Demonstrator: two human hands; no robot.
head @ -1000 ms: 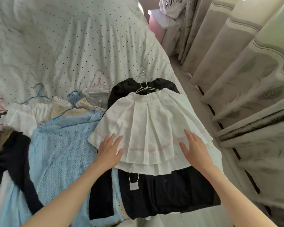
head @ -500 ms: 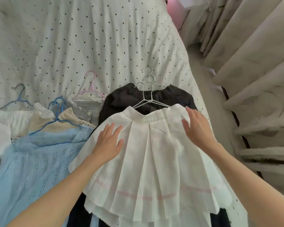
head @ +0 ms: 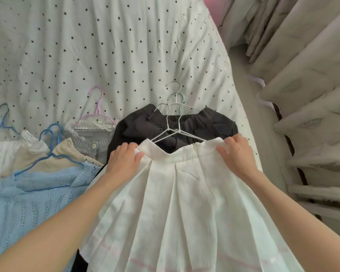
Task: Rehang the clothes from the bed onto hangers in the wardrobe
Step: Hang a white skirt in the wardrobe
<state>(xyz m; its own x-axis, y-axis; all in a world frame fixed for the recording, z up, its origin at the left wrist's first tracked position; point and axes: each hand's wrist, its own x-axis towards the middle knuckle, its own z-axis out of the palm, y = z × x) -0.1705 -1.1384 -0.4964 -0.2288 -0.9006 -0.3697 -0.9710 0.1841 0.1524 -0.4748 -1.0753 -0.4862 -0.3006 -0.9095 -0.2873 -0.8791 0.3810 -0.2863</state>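
White skirt (head: 185, 203), waistband gripped between hands (head: 124, 160)

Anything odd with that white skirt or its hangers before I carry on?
The white pleated skirt looks undamaged, both hands gripping its waistband. Its waistband dips in the middle, and several wire hangers lie stacked on the dark garment above it, hooks overlapping, so they could tangle.

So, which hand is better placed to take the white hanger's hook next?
Probably the right hand: the white hanger hook curves nearer its side. Both hands grip the white skirt waistband; left hand can keep holding.
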